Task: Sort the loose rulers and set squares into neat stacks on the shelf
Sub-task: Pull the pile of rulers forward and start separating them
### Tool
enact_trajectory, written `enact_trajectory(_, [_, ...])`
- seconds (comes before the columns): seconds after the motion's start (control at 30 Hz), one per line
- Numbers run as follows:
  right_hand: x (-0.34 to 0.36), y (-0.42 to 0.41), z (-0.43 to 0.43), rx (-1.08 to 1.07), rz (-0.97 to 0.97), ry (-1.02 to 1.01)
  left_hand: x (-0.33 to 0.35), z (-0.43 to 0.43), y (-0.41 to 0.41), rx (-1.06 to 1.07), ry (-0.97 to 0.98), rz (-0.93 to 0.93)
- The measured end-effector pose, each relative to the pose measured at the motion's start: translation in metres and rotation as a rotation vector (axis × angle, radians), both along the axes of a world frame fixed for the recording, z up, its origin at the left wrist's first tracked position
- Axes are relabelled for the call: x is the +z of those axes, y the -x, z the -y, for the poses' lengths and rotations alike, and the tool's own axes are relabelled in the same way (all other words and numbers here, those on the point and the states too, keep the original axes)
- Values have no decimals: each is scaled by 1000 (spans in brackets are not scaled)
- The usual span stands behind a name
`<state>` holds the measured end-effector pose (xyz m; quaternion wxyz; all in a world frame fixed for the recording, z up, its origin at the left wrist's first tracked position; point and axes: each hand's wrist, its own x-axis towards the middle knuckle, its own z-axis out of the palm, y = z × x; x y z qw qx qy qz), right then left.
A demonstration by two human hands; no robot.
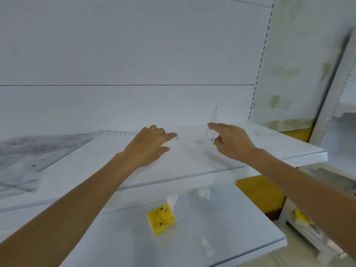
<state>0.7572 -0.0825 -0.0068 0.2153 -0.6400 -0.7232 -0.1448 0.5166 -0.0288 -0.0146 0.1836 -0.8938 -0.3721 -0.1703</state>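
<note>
I see a white upper shelf [269, 149]; a clear ruler [119, 133] lies flat along its back, printed numbers facing up; to the right of it a clear set square [212, 124] stands tipped up on one edge, too blurred for detail; a grey smudged patch [38, 151] covers the left end, dirt or a sheet, I cannot tell which; below, a lower white shelf [240, 218] carries a yellow block [160, 220] and a few small white pieces [207, 247].

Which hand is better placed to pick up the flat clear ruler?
Left. The left hand is over the right end of the ruler; the right hand is at the raised set square.
</note>
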Motion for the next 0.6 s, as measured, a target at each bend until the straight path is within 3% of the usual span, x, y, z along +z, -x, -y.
enact_trajectory(0.17, [-6, -77, -5, 52, 234, -320, -4, 10, -65, -21, 59, -20])
enact_trajectory(0.23, [-2, -103, -9, 90, 278, -360, -6, 12, -86, -13, 49, 2])
enact_trajectory(0.4, [-13, -135, -16, 81, 144, -121, -6, 8, -119, -5, 148, 39])
enact_trajectory(0.6, [-22, -175, -26, 75, 99, -175, 7, -11, -158, -39, 220, 42])
